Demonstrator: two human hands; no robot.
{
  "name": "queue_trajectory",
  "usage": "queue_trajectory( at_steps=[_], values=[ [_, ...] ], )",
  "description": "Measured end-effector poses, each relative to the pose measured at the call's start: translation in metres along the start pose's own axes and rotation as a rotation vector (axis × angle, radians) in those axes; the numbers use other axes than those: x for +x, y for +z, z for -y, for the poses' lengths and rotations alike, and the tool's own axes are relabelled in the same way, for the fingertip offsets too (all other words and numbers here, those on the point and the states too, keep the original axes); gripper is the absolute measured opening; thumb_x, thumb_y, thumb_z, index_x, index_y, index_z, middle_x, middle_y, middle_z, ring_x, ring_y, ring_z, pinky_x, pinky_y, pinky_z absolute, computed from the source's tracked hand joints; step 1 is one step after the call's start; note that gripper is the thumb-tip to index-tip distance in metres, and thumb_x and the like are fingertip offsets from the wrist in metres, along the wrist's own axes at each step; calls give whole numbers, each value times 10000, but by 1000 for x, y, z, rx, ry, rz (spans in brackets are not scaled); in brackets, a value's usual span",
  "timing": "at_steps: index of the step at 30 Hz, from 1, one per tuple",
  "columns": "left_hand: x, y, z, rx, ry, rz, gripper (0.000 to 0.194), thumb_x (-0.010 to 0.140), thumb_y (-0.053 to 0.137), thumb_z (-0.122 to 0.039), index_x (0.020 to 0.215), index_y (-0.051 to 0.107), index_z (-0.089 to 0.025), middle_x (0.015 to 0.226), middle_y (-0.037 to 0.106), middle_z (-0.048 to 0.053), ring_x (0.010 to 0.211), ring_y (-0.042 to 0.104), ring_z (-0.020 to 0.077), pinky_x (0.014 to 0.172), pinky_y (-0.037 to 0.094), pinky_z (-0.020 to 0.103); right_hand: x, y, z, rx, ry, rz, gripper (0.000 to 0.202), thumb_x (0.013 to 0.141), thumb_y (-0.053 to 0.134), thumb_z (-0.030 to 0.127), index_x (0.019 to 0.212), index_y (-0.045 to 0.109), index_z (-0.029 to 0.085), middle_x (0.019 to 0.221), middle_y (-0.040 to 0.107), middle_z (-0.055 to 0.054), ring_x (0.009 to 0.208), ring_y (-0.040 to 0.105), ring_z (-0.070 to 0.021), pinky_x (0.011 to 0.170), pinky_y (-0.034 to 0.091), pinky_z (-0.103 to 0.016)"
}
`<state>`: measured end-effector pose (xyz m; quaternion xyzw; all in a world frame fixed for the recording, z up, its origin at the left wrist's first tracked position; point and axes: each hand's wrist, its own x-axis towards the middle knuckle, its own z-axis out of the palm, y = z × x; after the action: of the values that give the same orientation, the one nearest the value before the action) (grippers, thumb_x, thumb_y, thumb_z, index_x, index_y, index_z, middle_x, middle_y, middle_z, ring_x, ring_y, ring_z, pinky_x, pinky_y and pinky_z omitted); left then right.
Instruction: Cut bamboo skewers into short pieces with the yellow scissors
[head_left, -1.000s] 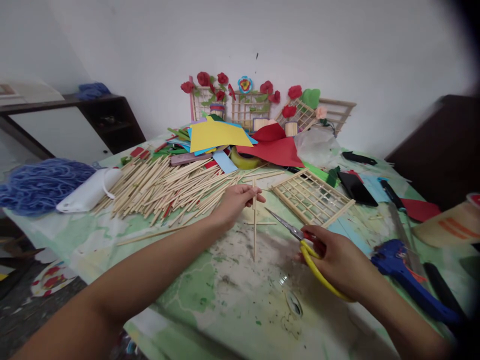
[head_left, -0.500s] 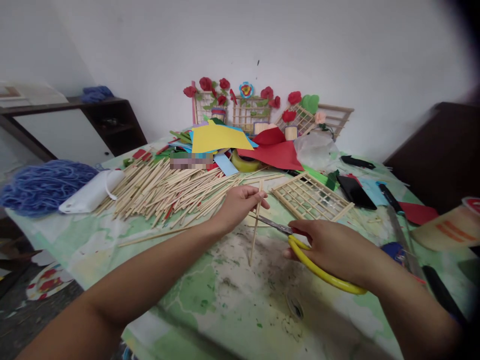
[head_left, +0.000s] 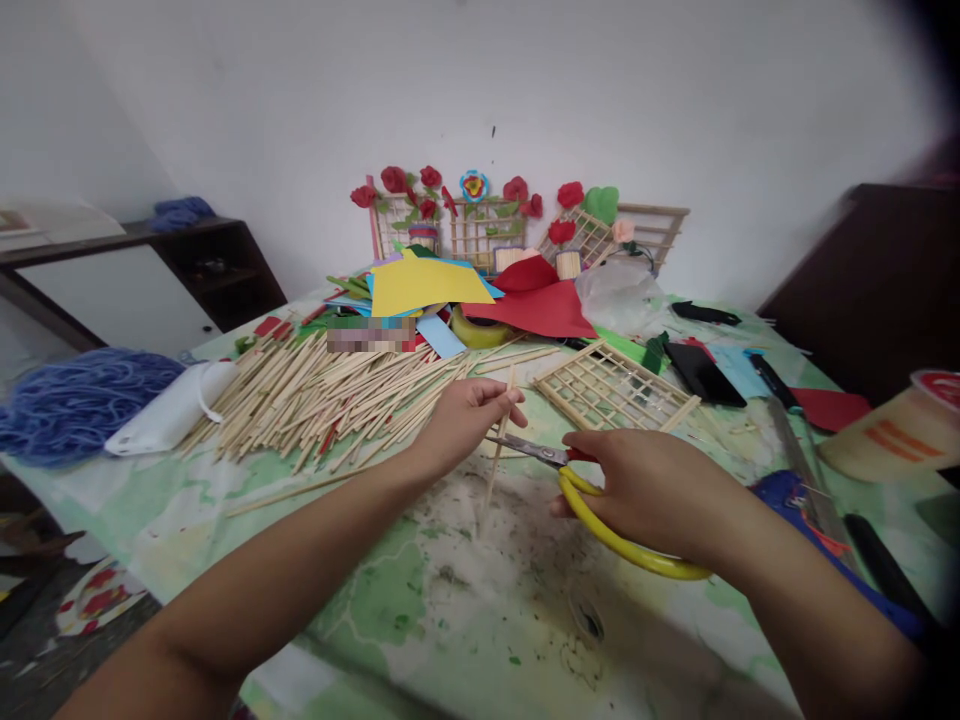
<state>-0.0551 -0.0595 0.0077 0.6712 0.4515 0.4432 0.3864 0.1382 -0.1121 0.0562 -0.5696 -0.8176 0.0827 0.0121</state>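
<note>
My left hand (head_left: 474,415) pinches a thin wooden stick (head_left: 492,478) near its upper end, and the stick slants down toward the tabletop. Yellow-handled scissors (head_left: 626,540) are gripped in my right hand (head_left: 637,490). Their blades point left and meet the stick just below my left fingers; whether they have closed through it I cannot tell. Behind my left hand spreads a large pile of sticks (head_left: 360,390). A small stick lattice (head_left: 615,388) lies flat beyond the scissors.
Blue yarn (head_left: 82,405) and a white glue gun or similar tool (head_left: 169,410) are at the left. Yellow paper (head_left: 427,285), red paper (head_left: 544,300) and paper flowers are at the back. Right: a phone (head_left: 705,373), a blue tool (head_left: 780,495) and a cup (head_left: 892,430).
The view has shifted slightly, so most things appear a little further left. The stick's lower end has swung slightly left; both hands keep their holds.
</note>
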Motion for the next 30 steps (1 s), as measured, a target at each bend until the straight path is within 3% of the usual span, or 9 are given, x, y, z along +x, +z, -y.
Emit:
queue_trajectory(
  at_steps=[6,11,17,20,23,27,30],
  values=[
    [0,0,-5,31,-3,67,317,778,541,-402,618,694,-176,611,615,20,569,481,131,564,335,245,0,0,5,9,-43,-3,459,700,543,597,969,662,246,815,693,-88,748,633,-280,555,339,-312],
    [5,-5,-1,-127,13,-107,298,774,565,-404,665,713,-170,688,651,40,697,525,152,661,368,251,-3,-3,3,51,-4,-15,424,721,515,590,902,658,234,782,685,-79,690,620,-255,504,303,-289],
    [12,-9,2,-534,-59,-296,190,732,643,-350,715,677,-164,774,683,37,749,545,120,691,380,221,-1,-10,-27,188,15,-43,349,695,583,529,842,629,215,773,652,-53,632,570,-191,509,323,-271],
    [8,-3,-1,-731,-107,-238,190,714,672,-352,767,646,-171,740,685,26,712,563,106,694,394,218,11,-1,-32,407,4,-97,317,713,587,488,842,580,198,676,585,-12,580,518,-153,503,335,-258],
    [0,9,-3,-761,-153,-154,217,713,682,-363,775,637,-160,751,687,37,686,564,100,687,406,221,22,18,-19,765,7,-230,353,707,612,455,924,510,195,641,527,31,550,487,-122,495,356,-241],
    [-15,23,-4,-688,-189,-24,243,736,660,-378,771,655,-138,780,677,55,687,562,111,680,418,239,26,38,6,1248,-26,-173,403,669,671,380,952,440,211,656,567,44,512,516,-102,507,420,-241],
    [-23,29,-7,-714,-226,39,242,740,657,-372,768,661,-132,777,662,57,683,563,114,665,421,240,24,41,15,1406,-10,-201,433,604,727,300,915,436,219,682,595,41,562,577,-117,552,468,-255]
  ],
)
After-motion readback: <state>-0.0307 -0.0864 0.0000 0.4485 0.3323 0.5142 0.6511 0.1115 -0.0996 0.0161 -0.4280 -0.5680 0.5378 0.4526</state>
